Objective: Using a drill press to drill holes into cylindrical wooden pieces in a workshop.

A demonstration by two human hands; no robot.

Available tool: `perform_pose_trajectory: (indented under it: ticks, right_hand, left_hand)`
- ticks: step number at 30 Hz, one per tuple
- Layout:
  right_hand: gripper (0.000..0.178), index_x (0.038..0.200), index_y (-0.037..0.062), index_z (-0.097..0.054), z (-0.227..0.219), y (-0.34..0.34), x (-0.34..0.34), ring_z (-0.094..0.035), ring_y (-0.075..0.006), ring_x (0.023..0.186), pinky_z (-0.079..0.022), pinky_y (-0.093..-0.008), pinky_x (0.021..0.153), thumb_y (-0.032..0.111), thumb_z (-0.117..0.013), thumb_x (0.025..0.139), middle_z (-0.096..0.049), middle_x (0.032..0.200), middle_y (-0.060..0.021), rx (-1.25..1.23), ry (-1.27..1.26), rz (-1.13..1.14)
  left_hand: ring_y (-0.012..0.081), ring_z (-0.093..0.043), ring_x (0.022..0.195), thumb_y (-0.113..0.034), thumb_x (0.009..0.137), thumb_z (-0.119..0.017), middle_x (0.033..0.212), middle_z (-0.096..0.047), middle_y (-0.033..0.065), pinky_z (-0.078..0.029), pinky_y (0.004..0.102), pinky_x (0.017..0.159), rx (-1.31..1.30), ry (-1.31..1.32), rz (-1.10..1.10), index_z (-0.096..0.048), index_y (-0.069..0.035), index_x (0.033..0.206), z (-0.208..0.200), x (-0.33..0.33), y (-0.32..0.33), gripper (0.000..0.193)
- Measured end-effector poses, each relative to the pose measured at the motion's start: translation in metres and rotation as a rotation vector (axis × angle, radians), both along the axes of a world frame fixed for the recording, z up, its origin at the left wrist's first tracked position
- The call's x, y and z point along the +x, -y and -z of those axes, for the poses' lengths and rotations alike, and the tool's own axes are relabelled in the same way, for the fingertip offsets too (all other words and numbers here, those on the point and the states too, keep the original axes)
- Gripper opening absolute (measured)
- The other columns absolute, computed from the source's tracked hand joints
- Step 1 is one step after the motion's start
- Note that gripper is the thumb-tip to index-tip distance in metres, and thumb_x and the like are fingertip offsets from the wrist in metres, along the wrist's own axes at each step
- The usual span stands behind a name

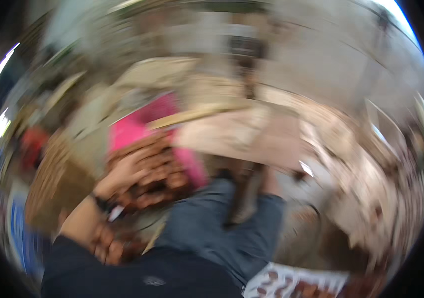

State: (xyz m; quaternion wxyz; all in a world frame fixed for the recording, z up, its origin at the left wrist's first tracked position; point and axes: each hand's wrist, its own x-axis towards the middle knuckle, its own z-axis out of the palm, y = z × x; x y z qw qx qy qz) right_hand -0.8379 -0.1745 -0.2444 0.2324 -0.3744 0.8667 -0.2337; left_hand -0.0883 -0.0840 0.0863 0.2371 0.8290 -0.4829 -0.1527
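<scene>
My left hand (128, 170) reaches over a stack of small reddish-brown pieces (160, 171), touching or just above its left side. Its fingers look stretched out and apart, though motion blurs them. I can make out nothing held in it. A dark band (101, 202) circles that wrist. Behind and beside the stack shows a bright pink sheet or board (140, 121). To its right, a flat pale board (222, 131) lies above my knees, with a long wooden strip (197, 115) along its far edge. My right hand cannot be seen.
More brown pieces (107, 243) lie below my left forearm. A white sheet with brown pieces (296, 280) is at the lower right. Pale heaped material (341, 144) runs along the right. A tan block-like stack (53, 188) and a blue object (18, 228) stand at left.
</scene>
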Motion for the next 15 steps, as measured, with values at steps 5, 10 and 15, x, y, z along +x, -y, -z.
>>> perform_pose_trajectory:
  ticks: [5,10,15]
  right_hand:
    - [0.033,0.116,0.0017,-0.063,-0.021,0.037,0.076,-0.065,-0.0268,0.082,-0.053,-0.034,0.069,0.021,-0.065,0.09,-0.067,0.098,-0.0159,-0.094,0.0,-0.409]
    - [0.024,0.111,0.0007,-0.065,-0.096,0.16,0.189,-0.063,-0.0185,0.068,-0.053,-0.0299,0.059,0.017,-0.063,0.093,-0.066,0.084,-0.0113,-0.346,0.377,-0.773]
    - [0.029,0.114,-0.0003,-0.065,-0.169,0.239,0.311,-0.064,-0.0181,0.072,-0.053,-0.0301,0.06,0.02,-0.061,0.094,-0.069,0.098,-0.0135,-0.277,0.27,-0.999]
  left_hand:
    - [0.0359,-0.061,0.11,-0.04,0.079,-0.072,0.116,-0.064,0.0242,-0.047,0.0414,0.095,0.002,0.156,-0.599,-0.056,-0.001,0.128,-0.041,0.015,-0.155,0.064]
    - [0.0312,-0.062,0.113,-0.039,0.08,-0.074,0.119,-0.064,0.0198,-0.048,0.0396,0.096,0.221,0.135,-1.099,-0.055,-0.002,0.13,-0.055,0.042,-0.289,0.065]
    - [0.0345,-0.061,0.11,-0.044,0.077,-0.076,0.115,-0.064,0.0224,-0.048,0.0403,0.093,0.313,0.021,-1.223,-0.056,-0.001,0.127,-0.012,0.025,-0.385,0.068]
